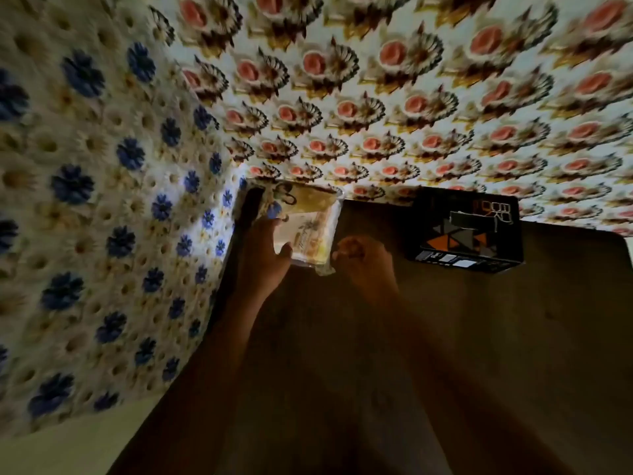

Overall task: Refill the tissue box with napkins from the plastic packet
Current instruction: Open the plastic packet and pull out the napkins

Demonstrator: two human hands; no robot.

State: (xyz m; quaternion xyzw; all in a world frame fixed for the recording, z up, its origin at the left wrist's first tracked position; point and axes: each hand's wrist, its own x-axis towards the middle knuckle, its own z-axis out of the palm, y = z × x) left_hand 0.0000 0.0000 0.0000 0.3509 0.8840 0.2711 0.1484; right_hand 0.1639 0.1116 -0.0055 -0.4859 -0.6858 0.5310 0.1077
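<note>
A clear plastic packet of napkins (308,228) with yellow and orange print lies on the dark wooden table (445,337) near the far left corner. My left hand (263,255) grips the packet's left side, thumb on its near edge. Beside the packet's near right corner is my right hand (363,262), fingers curled, pinching at the plastic there; whether it holds the plastic is unclear. A black tissue box (469,231) with orange and grey triangles stands to the right of the packet, against the back wall.
Floral wallpaper with pink flowers (411,97) covers the wall behind the table. A wall with blue flowers (85,200) runs along the left. The table's left edge falls off to a pale floor (85,447).
</note>
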